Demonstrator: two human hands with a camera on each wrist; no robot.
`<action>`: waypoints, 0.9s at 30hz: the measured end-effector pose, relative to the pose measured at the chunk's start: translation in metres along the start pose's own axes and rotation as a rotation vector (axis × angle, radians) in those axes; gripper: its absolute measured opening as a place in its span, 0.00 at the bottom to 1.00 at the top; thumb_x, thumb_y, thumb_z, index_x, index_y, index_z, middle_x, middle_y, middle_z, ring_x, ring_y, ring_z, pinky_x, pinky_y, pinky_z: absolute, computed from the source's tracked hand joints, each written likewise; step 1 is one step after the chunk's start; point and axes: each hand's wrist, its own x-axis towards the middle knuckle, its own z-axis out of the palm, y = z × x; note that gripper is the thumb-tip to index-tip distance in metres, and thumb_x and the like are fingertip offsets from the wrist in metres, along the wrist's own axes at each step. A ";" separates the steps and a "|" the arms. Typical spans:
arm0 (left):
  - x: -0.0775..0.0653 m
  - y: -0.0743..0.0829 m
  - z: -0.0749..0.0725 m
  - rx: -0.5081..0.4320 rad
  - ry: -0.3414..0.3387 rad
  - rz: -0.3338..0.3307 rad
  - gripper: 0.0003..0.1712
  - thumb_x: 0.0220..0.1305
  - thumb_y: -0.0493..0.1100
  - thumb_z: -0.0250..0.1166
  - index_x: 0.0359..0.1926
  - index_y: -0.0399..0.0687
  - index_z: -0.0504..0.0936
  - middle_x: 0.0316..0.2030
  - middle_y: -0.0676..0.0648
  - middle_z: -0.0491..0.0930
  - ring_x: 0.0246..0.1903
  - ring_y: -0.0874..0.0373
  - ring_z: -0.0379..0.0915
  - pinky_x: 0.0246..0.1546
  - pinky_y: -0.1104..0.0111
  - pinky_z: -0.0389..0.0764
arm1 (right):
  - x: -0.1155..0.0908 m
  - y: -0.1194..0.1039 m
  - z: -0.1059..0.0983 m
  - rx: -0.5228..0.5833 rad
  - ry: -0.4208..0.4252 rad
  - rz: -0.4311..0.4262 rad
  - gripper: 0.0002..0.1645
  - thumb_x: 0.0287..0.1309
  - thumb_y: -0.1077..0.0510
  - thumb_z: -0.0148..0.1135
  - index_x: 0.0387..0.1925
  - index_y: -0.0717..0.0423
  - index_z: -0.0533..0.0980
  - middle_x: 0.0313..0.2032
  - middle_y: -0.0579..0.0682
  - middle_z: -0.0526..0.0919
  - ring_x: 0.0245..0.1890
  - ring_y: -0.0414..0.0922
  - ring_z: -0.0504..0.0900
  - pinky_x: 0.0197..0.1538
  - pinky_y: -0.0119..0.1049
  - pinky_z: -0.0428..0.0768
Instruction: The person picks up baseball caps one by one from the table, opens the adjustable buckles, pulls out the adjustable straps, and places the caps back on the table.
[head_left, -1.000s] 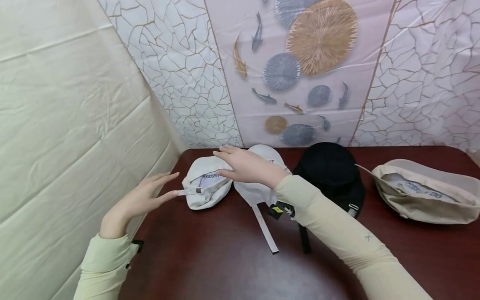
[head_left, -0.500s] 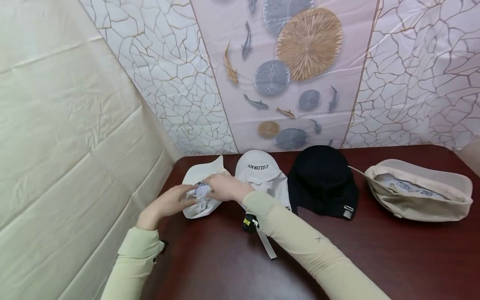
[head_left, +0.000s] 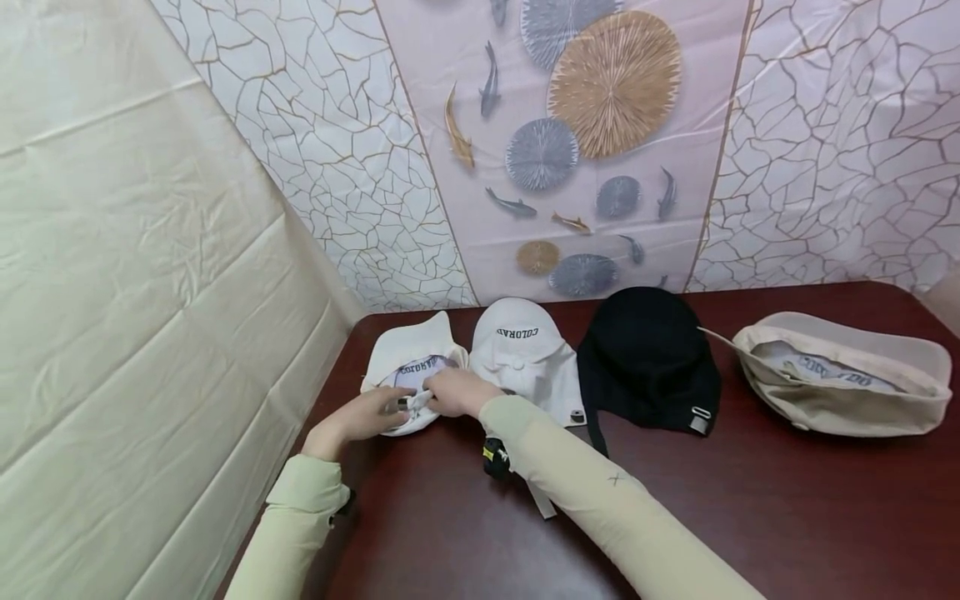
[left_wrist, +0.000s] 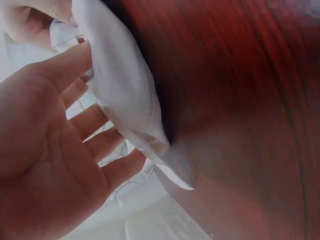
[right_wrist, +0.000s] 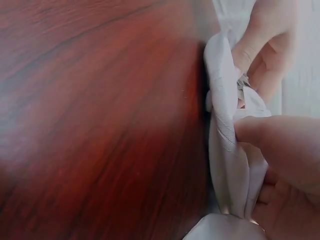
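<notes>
A white baseball cap lies at the left of the table, brim to the back and its lettered inside facing up. At its near edge is an adjuster strap with a small metal buckle. My left hand pinches the cap beside the buckle, thumb on the near side, other fingers spread along the far side in the left wrist view. My right hand pinches the same back edge a little to the right; its thumb presses the cloth in the right wrist view. Its fingertips are partly hidden behind the cloth.
Right beside it lies a second white cap with dark lettering, its strap trailing under my right forearm. Further right are a black bucket-style hat and a beige cap on the dark red table. Cloth hangs behind and left.
Both hands have come together onto the left white cap, the right hand moving left and down, the left hand moving right. They now grip its back edge; its brim shows at the back.
</notes>
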 end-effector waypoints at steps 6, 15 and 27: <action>-0.010 0.015 0.008 0.004 0.011 0.016 0.27 0.72 0.40 0.62 0.67 0.33 0.72 0.59 0.35 0.76 0.58 0.41 0.73 0.58 0.48 0.72 | -0.015 -0.004 0.000 -0.049 -0.014 -0.040 0.06 0.69 0.56 0.61 0.40 0.53 0.80 0.33 0.48 0.82 0.36 0.46 0.81 0.46 0.42 0.79; -0.064 0.072 0.045 0.169 0.089 0.031 0.26 0.70 0.46 0.65 0.63 0.38 0.77 0.49 0.40 0.80 0.49 0.47 0.77 0.49 0.51 0.78 | -0.086 -0.022 0.013 -0.156 -0.026 -0.213 0.20 0.71 0.49 0.59 0.58 0.53 0.77 0.47 0.49 0.85 0.48 0.45 0.83 0.55 0.39 0.78; -0.104 0.121 0.069 0.325 0.138 0.043 0.24 0.64 0.50 0.69 0.59 0.50 0.82 0.51 0.45 0.83 0.55 0.45 0.77 0.47 0.51 0.80 | -0.150 -0.039 0.019 -0.338 0.081 -0.356 0.22 0.70 0.46 0.61 0.57 0.53 0.77 0.43 0.47 0.83 0.43 0.42 0.83 0.49 0.35 0.79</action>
